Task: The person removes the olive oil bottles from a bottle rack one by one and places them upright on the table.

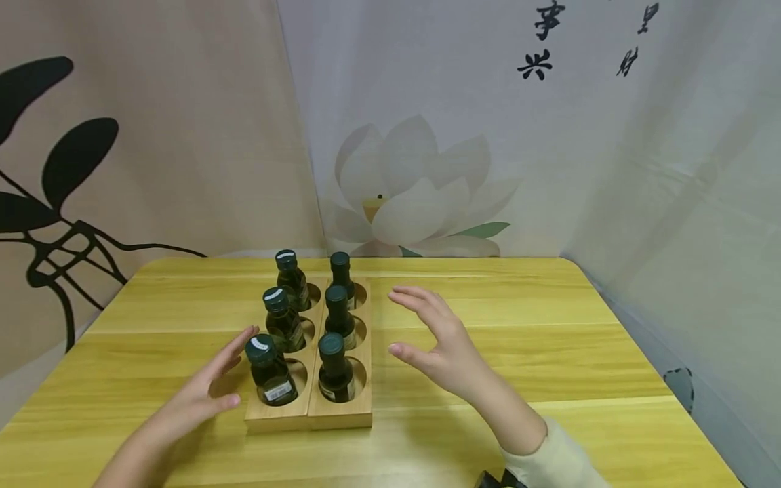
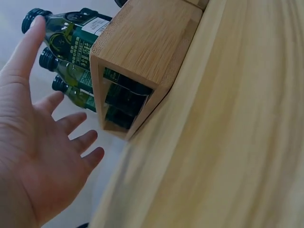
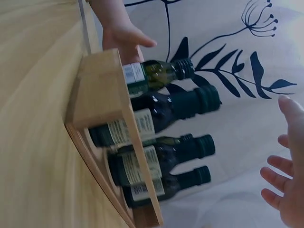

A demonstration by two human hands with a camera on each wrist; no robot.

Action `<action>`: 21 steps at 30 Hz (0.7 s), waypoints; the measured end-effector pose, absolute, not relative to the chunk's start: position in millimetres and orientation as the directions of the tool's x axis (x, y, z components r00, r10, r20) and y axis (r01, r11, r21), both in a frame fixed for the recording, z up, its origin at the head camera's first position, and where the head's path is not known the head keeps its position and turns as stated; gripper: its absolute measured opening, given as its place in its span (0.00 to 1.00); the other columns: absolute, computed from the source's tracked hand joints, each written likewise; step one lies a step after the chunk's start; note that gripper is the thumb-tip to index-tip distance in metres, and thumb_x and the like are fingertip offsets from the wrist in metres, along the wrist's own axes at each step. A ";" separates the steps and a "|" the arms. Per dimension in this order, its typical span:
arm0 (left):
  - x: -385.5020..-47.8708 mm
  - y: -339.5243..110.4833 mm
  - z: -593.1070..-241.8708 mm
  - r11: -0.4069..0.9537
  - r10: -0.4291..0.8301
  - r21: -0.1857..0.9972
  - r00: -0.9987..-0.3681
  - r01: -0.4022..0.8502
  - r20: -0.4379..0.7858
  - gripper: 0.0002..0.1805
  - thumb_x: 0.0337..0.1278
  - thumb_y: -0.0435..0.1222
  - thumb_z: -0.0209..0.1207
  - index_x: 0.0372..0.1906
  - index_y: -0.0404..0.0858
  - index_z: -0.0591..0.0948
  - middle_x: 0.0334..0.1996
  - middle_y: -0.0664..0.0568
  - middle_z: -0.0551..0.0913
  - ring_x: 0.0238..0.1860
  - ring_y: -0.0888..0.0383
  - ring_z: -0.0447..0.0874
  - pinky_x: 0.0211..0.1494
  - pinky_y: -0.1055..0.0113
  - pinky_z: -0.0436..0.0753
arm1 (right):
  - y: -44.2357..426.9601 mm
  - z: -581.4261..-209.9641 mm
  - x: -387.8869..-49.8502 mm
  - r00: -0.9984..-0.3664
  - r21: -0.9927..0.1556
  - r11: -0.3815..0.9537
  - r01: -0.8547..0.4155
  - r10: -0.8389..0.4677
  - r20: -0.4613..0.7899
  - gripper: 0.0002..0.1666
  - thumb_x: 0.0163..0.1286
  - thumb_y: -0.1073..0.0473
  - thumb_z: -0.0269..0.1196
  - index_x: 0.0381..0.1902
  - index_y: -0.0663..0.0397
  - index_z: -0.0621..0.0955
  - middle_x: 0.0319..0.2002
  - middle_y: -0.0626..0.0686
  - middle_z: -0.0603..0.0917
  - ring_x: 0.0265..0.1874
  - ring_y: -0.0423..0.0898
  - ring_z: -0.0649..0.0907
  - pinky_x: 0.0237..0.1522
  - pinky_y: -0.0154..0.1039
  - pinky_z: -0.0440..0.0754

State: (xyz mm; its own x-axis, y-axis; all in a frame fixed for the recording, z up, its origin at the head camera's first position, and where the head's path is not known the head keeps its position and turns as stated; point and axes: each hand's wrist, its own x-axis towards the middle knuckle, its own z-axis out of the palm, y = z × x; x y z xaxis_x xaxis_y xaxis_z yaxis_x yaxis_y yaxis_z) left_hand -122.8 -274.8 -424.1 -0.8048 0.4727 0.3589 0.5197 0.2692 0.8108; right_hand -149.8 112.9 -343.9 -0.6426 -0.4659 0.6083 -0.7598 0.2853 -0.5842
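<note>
Two wooden bottle racks (image 1: 339, 419) stand side by side on the table, with small dark green bottles in their round holes. The left row's bottles (image 1: 271, 376) have wide caps and lean a little in their holes. In the right row, the bottles (image 1: 335, 379) have long dark necks. My left hand (image 1: 194, 400) is just left of the near left bottle, fingers spread and holding nothing; the left wrist view shows its palm toward the rack. Right of the racks, my right hand (image 1: 442, 346) hovers apart from them, thumb and fingers parted, with nothing in it.
The yellow wood-grain table (image 1: 518, 325) extends on both sides of the racks. Behind it hangs a pale cloth (image 1: 427, 81) printed with a lotus, dark leaves and characters. A small black object (image 1: 500, 480) shows at the bottom edge, beside the right sleeve (image 1: 552, 457).
</note>
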 end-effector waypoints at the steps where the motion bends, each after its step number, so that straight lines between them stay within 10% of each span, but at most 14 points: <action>1: -122.3 -275.0 -426.0 0.275 0.467 0.816 -0.812 0.509 0.349 0.44 0.61 0.37 0.59 0.76 0.39 0.48 0.75 0.50 0.49 0.69 0.68 0.52 0.68 0.51 0.58 | 110.0 -344.2 -149.4 -0.643 -0.589 0.280 -0.758 -0.473 0.603 0.36 0.65 0.49 0.65 0.68 0.48 0.69 0.65 0.50 0.69 0.64 0.49 0.67 0.60 0.56 0.69; 5: -119.3 -275.1 -431.2 0.324 0.434 0.829 -0.851 0.455 0.297 0.47 0.55 0.35 0.63 0.76 0.39 0.50 0.73 0.44 0.54 0.64 0.70 0.58 0.55 0.26 0.55 | 99.2 -346.1 -148.5 -0.646 -0.609 0.262 -0.749 -0.494 0.582 0.37 0.62 0.55 0.68 0.67 0.49 0.69 0.65 0.49 0.70 0.64 0.47 0.67 0.61 0.53 0.69; 11: -117.6 -276.0 -434.8 0.356 0.424 0.840 -0.872 0.410 0.246 0.50 0.47 0.30 0.66 0.75 0.35 0.51 0.67 0.27 0.58 0.62 0.74 0.60 0.60 0.76 0.61 | 84.2 -349.0 -149.6 -0.658 -0.662 0.209 -0.720 -0.507 0.557 0.35 0.60 0.59 0.70 0.65 0.53 0.72 0.63 0.49 0.72 0.63 0.47 0.68 0.62 0.50 0.68; 18: -120.3 -279.6 -440.6 0.362 0.435 0.864 -0.883 0.349 0.175 0.51 0.46 0.31 0.68 0.72 0.25 0.50 0.65 0.24 0.59 0.61 0.76 0.59 0.60 0.79 0.60 | 69.3 -356.0 -153.5 -0.659 -0.694 0.181 -0.697 -0.543 0.520 0.33 0.60 0.58 0.70 0.63 0.53 0.74 0.62 0.49 0.73 0.61 0.45 0.70 0.61 0.48 0.69; 21: -120.4 -279.6 -440.7 0.395 0.429 0.858 -0.892 0.327 0.142 0.51 0.47 0.32 0.69 0.71 0.24 0.50 0.66 0.24 0.57 0.66 0.59 0.60 0.60 0.80 0.59 | 64.9 -358.9 -154.3 -0.676 -0.722 0.179 -0.668 -0.553 0.488 0.32 0.61 0.57 0.69 0.63 0.52 0.74 0.61 0.46 0.73 0.61 0.45 0.71 0.61 0.49 0.69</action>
